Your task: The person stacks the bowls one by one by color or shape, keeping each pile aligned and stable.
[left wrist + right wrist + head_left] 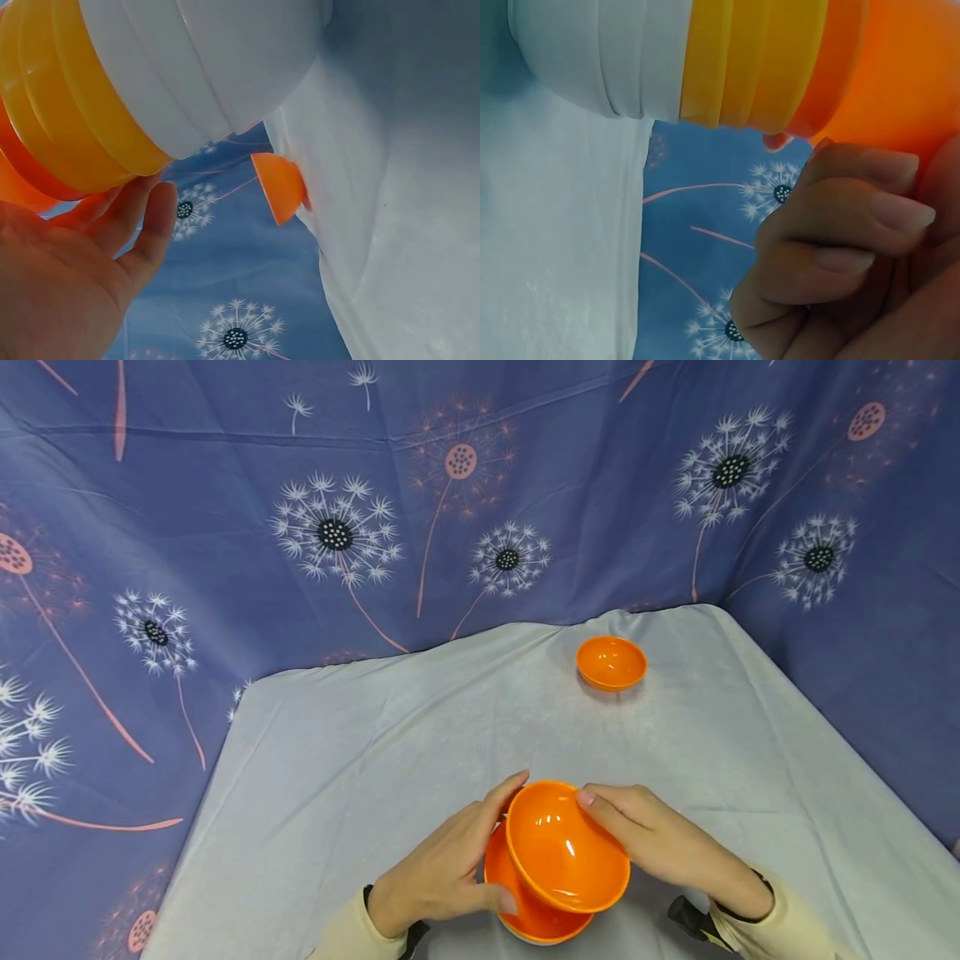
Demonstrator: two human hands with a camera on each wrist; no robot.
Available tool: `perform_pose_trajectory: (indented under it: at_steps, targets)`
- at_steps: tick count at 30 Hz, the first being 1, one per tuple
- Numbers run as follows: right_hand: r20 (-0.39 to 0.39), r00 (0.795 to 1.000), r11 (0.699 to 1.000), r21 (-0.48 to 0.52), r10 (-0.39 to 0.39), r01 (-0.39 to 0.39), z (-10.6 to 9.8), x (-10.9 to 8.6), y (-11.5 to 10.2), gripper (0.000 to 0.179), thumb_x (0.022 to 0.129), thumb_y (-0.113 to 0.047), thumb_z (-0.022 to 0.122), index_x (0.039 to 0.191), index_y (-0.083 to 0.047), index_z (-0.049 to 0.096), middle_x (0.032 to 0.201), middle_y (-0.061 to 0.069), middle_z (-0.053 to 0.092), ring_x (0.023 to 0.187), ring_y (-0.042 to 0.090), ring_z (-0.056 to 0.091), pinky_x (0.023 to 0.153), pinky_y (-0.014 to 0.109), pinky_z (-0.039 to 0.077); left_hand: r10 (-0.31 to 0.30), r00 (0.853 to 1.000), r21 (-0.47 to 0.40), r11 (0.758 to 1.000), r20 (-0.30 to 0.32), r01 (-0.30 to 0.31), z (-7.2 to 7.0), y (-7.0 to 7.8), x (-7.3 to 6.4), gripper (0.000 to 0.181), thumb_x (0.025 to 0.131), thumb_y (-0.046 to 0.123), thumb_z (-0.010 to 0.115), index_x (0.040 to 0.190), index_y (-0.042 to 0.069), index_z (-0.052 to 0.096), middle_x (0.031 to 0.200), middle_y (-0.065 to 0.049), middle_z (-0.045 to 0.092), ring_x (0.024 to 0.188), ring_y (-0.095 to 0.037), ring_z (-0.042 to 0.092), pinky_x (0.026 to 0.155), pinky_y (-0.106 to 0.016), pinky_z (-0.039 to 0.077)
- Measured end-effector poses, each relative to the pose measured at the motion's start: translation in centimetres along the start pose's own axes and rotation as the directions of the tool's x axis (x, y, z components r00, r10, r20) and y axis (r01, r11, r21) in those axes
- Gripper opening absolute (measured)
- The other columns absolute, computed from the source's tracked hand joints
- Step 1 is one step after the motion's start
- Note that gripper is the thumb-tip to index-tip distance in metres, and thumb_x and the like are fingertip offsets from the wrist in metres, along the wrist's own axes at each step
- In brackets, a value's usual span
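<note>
Low and central in the head view stands a stack of bowls. Its top is an orange bowl (542,925), and the wrist views show yellow bowls (742,60) above white bowls (202,60). Over the stack, another orange bowl (566,852) is tilted and partly covers the one beneath. My right hand (660,835) pinches this upper bowl at its right rim, thumb on the inside, the other fingers curled beneath. At the stack's left side, my left hand (446,864) rests with thumb and fingers spread, its fingertips against the yellow bowls in the left wrist view.
A separate orange bowl (611,663) sits near the far edge of the table, which has a pale grey cloth (360,777). Behind it and along the sides hangs a blue curtain (225,460) printed with dandelions.
</note>
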State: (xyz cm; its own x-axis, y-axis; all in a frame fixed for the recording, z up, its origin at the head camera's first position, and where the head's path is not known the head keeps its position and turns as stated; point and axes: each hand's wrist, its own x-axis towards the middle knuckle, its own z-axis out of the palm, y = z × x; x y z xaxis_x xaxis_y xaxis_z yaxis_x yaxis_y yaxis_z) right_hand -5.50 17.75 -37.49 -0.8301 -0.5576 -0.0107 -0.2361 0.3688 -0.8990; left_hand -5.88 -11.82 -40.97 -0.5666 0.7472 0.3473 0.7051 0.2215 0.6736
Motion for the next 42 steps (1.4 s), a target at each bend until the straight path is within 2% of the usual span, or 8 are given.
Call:
perform_pose_trajectory:
  at_steps: [6, 12, 17, 21, 27, 31, 38, 42]
  targets:
    - [-0.001, 1.000, 0.997, -0.078, -0.012, 0.012, 0.5, 0.1, -0.3, 0.033, 0.118, -0.025, 0.041, 0.099, -0.023, 0.068, 0.075, -0.012, 0.062, 0.069, 0.007, 0.062, 0.066, 0.028, 0.053, -0.021, 1.000, -0.019, 1.000, 0.016, 0.021, 0.2, -0.2, -0.2, 0.098, 0.100, 0.082, 0.026, 0.171, 0.016, 0.014, 0.159, 0.002, 0.051, 0.134, -0.016, 0.057, 0.114, -0.040, 0.045]
    - [-0.001, 1.000, 0.996, -0.085, -0.013, 0.013, 0.7, 0.3, -0.2, 0.034, 0.118, -0.025, 0.041, 0.094, -0.023, 0.065, 0.068, -0.014, 0.050, 0.061, 0.005, 0.054, 0.057, 0.026, 0.049, -0.027, 0.999, -0.091, 0.995, 0.040, 0.030, 0.2, -0.4, -0.3, 0.093, 0.102, 0.079, 0.033, 0.171, 0.018, 0.015, 0.159, 0.003, 0.051, 0.138, -0.015, 0.055, 0.117, -0.040, 0.043]
    - [-0.004, 1.000, 0.995, -0.097, -0.017, 0.017, 1.0, 0.4, 0.0, 0.033, 0.118, -0.025, 0.043, 0.092, -0.023, 0.063, 0.066, -0.016, 0.045, 0.056, 0.003, 0.050, 0.054, 0.025, 0.045, -0.057, 0.995, -0.149, 0.987, 0.079, 0.068, -0.2, -0.6, -0.6, 0.091, 0.103, 0.077, 0.039, 0.171, 0.023, 0.013, 0.165, 0.005, 0.043, 0.147, -0.016, 0.048, 0.122, -0.040, 0.037]
    - [-0.016, 0.999, 0.992, -0.120, -0.034, 0.032, 1.4, 0.6, 0.0, 0.031, 0.117, -0.026, 0.044, 0.089, -0.024, 0.058, 0.065, -0.017, 0.039, 0.053, 0.000, 0.045, 0.050, 0.023, 0.041, -0.051, 0.994, -0.169, 0.983, 0.099, 0.067, -0.4, -0.9, -0.9, 0.090, 0.103, 0.075, 0.043, 0.170, 0.022, 0.014, 0.167, 0.003, 0.039, 0.149, -0.017, 0.045, 0.123, -0.040, 0.036]
    - [-0.069, 0.995, 0.970, -0.238, -0.074, 0.056, 2.1, 0.6, 0.2, 0.031, 0.116, -0.027, 0.049, 0.085, -0.027, 0.048, 0.064, -0.020, 0.031, 0.049, -0.003, 0.036, 0.047, 0.019, 0.033, 0.002, 0.992, -0.210, 0.977, 0.127, 0.025, -0.4, -1.3, -0.9, 0.088, 0.102, 0.064, 0.060, 0.167, 0.021, 0.018, 0.163, 0.006, 0.044, 0.141, -0.012, 0.053, 0.115, -0.036, 0.045]
    - [-0.079, 0.993, 0.961, -0.270, -0.089, 0.064, 2.3, 0.6, 0.4, 0.031, 0.116, -0.027, 0.050, 0.085, -0.028, 0.046, 0.065, -0.021, 0.029, 0.049, -0.004, 0.035, 0.046, 0.019, 0.032, 0.038, 0.991, -0.207, 0.978, 0.126, -0.012, -0.4, -1.6, -0.9, 0.090, 0.099, 0.059, 0.066, 0.165, 0.021, 0.019, 0.162, 0.006, 0.046, 0.138, -0.011, 0.054, 0.113, -0.036, 0.047]
    - [-0.085, 0.991, 0.961, -0.266, -0.101, 0.075, 2.6, 0.8, 0.7, 0.034, 0.115, -0.026, 0.051, 0.083, -0.028, 0.044, 0.065, -0.021, 0.028, 0.049, -0.005, 0.032, 0.047, 0.018, 0.029, 0.021, 0.990, -0.157, 0.988, 0.142, 0.002, -0.5, -1.6, -1.0, 0.097, 0.098, 0.058, 0.068, 0.169, 0.020, 0.015, 0.162, 0.003, 0.045, 0.143, -0.014, 0.052, 0.118, -0.040, 0.042]
    - [-0.085, 0.991, 0.965, -0.253, -0.099, 0.074, 2.7, 0.8, 0.7, 0.034, 0.115, -0.027, 0.051, 0.082, -0.027, 0.043, 0.064, -0.021, 0.027, 0.049, -0.004, 0.032, 0.047, 0.018, 0.028, 0.027, 0.990, -0.120, 0.993, 0.141, -0.010, -0.4, -1.5, -0.9, 0.103, 0.094, 0.055, 0.075, 0.169, 0.016, 0.016, 0.163, 0.002, 0.044, 0.144, -0.016, 0.050, 0.119, -0.041, 0.041]
